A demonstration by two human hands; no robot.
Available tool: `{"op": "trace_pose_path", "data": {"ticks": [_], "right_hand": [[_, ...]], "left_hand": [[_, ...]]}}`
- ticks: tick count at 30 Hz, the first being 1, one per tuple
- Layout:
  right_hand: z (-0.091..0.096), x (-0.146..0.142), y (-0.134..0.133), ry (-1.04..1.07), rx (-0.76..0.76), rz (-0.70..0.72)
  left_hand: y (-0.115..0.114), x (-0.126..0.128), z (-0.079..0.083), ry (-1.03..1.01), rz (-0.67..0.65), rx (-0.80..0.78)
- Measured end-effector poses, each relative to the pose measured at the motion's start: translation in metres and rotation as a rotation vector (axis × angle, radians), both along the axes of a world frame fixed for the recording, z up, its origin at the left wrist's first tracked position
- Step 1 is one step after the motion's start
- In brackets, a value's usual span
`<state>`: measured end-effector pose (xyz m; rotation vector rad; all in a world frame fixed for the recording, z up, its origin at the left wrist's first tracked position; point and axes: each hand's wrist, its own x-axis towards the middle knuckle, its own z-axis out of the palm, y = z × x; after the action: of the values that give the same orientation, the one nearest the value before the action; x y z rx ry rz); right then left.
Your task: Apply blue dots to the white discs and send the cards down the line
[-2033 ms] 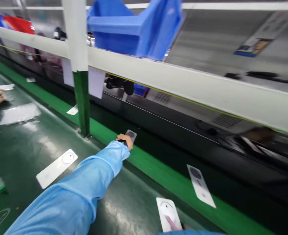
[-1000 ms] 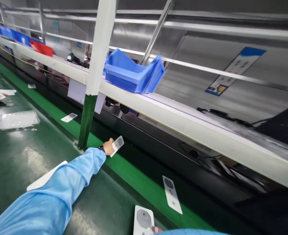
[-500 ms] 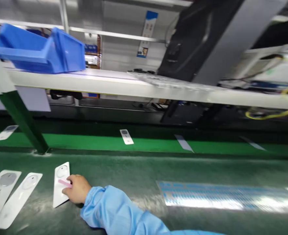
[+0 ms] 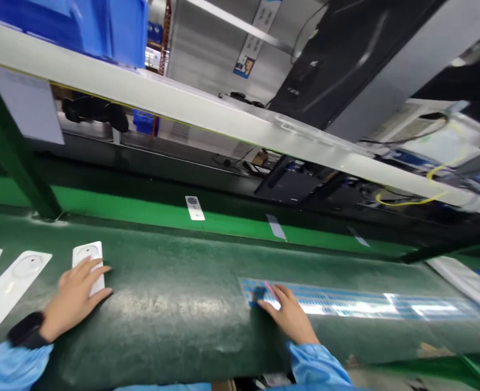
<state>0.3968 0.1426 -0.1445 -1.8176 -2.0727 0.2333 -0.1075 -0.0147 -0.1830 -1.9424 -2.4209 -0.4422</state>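
Observation:
My left hand (image 4: 73, 296), with a black band at the wrist, lies over a white rounded panel (image 4: 98, 283) with a round ring near its top. Its fingers are spread across the panel and hide much of it. Two similar white panels (image 4: 9, 296) lie on the green bench to its left, one cut off by the picture edge. My right hand (image 4: 292, 317) pinches a thin pink stick-like tool (image 4: 271, 290) above the left end of a clear sheet (image 4: 346, 304) with rows of small blue marks.
Behind the green bench (image 4: 162, 336) runs a bright green strip (image 4: 154, 212) carrying a white panel (image 4: 194, 208) and other pale pieces (image 4: 276, 227). A white shelf (image 4: 207, 111) crosses above, with a blue bin (image 4: 128, 32) on it. A green post (image 4: 27, 168) stands at left.
My right hand has moved right, from the panel to the clear sheet, with the pink tool. My left hand has come from the left edge onto that panel. The camera view has tilted and shifted.

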Motion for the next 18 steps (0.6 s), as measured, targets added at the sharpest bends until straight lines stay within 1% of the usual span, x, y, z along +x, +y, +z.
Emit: {"op": "trace_pose_path", "data": {"ticks": [1, 2, 3, 4, 6, 7, 9, 11, 12, 13, 14, 15, 18], "right_hand": [[-0.01, 0.006, -0.002, -0.01, -0.054, 0.029], [-0.02, 0.005, -0.003, -0.02, -0.091, 0.065], [-0.03, 0.0, -0.003, -0.034, -0.096, 0.086], [-0.039, -0.011, -0.003, -0.053, -0.073, 0.102], [-0.051, -0.046, -0.006, -0.091, -0.004, 0.138], [-0.053, -0.068, -0.009, -0.106, 0.02, 0.165], [-0.05, -0.112, -0.02, -0.129, 0.03, 0.202], [-0.04, -0.147, -0.031, -0.152, 0.0, 0.231], [-0.034, -0.158, -0.035, -0.152, -0.016, 0.252], [-0.027, -0.162, -0.037, -0.145, -0.016, 0.256], [-0.022, -0.16, -0.037, -0.139, -0.008, 0.243], [-0.017, -0.152, -0.036, -0.137, 0.004, 0.215], [-0.008, -0.107, -0.035, -0.17, 0.011, 0.073]], "left_hand": [[0.004, 0.014, 0.005, -0.015, -0.011, -0.053], [0.008, 0.024, 0.009, -0.035, -0.039, -0.085], [0.01, 0.031, 0.012, -0.064, -0.072, -0.116], [0.012, 0.035, 0.012, -0.09, -0.09, -0.139], [0.012, 0.035, 0.009, -0.116, -0.103, -0.144], [0.01, 0.033, 0.006, -0.115, -0.1, -0.129], [0.004, 0.026, 0.002, -0.089, -0.077, -0.086], [-0.005, 0.019, 0.002, -0.051, -0.03, -0.067], [-0.01, 0.014, 0.002, -0.034, -0.006, -0.071], [-0.015, 0.01, 0.003, -0.02, 0.018, -0.076], [-0.02, 0.005, 0.003, -0.008, 0.033, -0.084], [-0.025, 0.001, 0.002, 0.004, 0.039, -0.092], [-0.032, -0.009, -0.002, 0.044, 0.062, -0.085]]}}
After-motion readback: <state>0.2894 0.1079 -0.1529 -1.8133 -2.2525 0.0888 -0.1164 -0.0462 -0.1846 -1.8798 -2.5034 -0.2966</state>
